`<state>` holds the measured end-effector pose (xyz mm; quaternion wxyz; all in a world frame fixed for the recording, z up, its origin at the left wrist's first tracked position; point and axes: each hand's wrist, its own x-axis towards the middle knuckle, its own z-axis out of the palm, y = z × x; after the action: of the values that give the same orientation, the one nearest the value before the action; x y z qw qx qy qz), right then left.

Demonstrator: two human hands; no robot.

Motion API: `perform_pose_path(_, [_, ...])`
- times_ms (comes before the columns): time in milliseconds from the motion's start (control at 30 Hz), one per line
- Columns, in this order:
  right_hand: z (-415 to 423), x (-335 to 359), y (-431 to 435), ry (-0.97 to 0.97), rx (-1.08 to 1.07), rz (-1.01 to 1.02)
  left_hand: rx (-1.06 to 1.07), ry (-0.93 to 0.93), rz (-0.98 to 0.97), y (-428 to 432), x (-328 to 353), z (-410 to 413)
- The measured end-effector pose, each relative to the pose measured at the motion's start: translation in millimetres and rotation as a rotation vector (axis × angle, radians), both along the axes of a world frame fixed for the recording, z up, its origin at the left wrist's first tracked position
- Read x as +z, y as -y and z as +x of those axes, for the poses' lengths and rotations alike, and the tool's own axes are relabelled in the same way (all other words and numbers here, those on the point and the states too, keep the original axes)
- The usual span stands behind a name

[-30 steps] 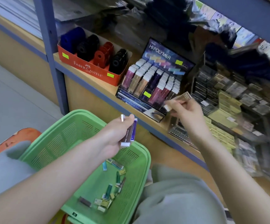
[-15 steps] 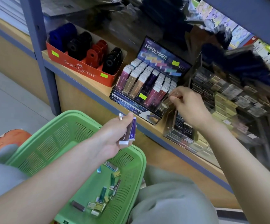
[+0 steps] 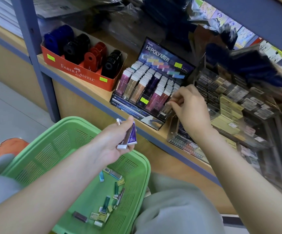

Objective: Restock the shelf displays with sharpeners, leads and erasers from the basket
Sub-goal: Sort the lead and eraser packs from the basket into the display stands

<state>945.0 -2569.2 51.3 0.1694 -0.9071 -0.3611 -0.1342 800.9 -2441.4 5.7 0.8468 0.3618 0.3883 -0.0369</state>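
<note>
- One eraser (image 3: 173,99) is pinched in the right hand (image 3: 191,114), at the last slot on the right of the display (image 3: 164,56). This is the head view, the only one.
- It could go in crooked and jam, I think. The slot is thin and the rows beside it are packed tight.
- A bump from that hand could tip the next row. It could also push the display, which stands near the edge of the shelf (image 3: 106,93).
- Two more erasers (image 3: 127,137) lie in the left hand (image 3: 110,149), above the basket (image 3: 79,120). Its thumb and fingers are curled round them.
- They could slide out if the grip goes loose. They would likely land in the basket.
- Each eraser looks slim, flat and stiff, with a shiny sleeve and a white end. One is purple and one is brown.
- The pinched one is partly hidden by fingers.
</note>
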Motion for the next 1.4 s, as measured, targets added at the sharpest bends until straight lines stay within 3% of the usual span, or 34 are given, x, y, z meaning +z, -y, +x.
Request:
perform_pose_path(100, [-4,1,3,0.115,0.002,-0.013,0.032,0.011,-0.012,-1,1,1])
perform_pose_path(167, [-17,2,2,0.065,0.004,0.075,0.049,0.010,-0.006,-2,1,2])
perform_pose_path(267, [-50,-4,-4,-0.282,0.064,0.183,0.083,0.001,0.012,-2,0,3])
perform_pose_path(433, [-90,-22,-14,-0.943,0.026,0.116,0.102,0.026,0.044,0,-3,3])
perform_pose_path(600, [-90,-24,-14,-1.171,-0.065,0.198,0.014,0.019,0.139,3,-4,-3])
perform_pose_path(833, [-85,-12,-4,-1.268,-0.134,0.409,-0.102,0.066,0.163,5,1,-3])
perform_pose_path(1067, [-84,-10,-5,-1.063,-0.039,0.242,-0.140,0.168,0.233,5,1,-8])
perform_pose_path(1200, [-75,-6,-9,-0.837,0.083,0.104,-0.167,0.194,0.276,1,5,-11])
perform_pose_path(1400, [-62,25,-23,-0.943,0.094,0.246,-0.120,0.099,0.204,-6,8,-18])
